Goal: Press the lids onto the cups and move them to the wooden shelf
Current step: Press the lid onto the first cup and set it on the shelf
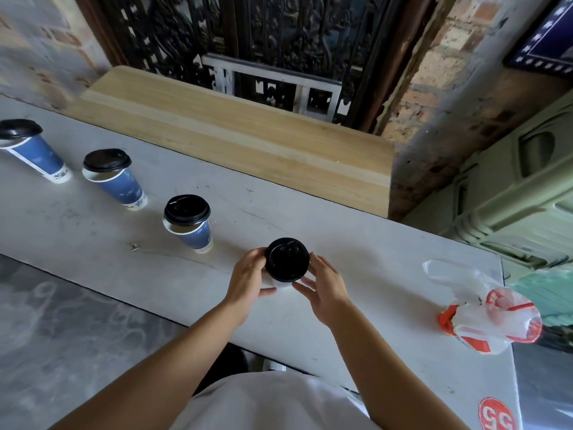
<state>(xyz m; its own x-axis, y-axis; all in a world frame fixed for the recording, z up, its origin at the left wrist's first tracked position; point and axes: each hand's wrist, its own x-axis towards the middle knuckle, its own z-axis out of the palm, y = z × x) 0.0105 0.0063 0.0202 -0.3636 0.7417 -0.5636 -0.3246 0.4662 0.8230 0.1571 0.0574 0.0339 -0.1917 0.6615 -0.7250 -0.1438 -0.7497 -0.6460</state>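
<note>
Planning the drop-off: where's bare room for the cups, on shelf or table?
The wooden shelf is bare end to end. The table is free between the held cup and the plastic bag. Crowded: table's left, where three lidded cups stand.

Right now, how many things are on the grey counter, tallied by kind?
Blue paper cups with black lids, standing free: 3
Lidded cup between the left hand and right hand: 1
Orange cup in a clear plastic bag: 1
Total: 5
</note>
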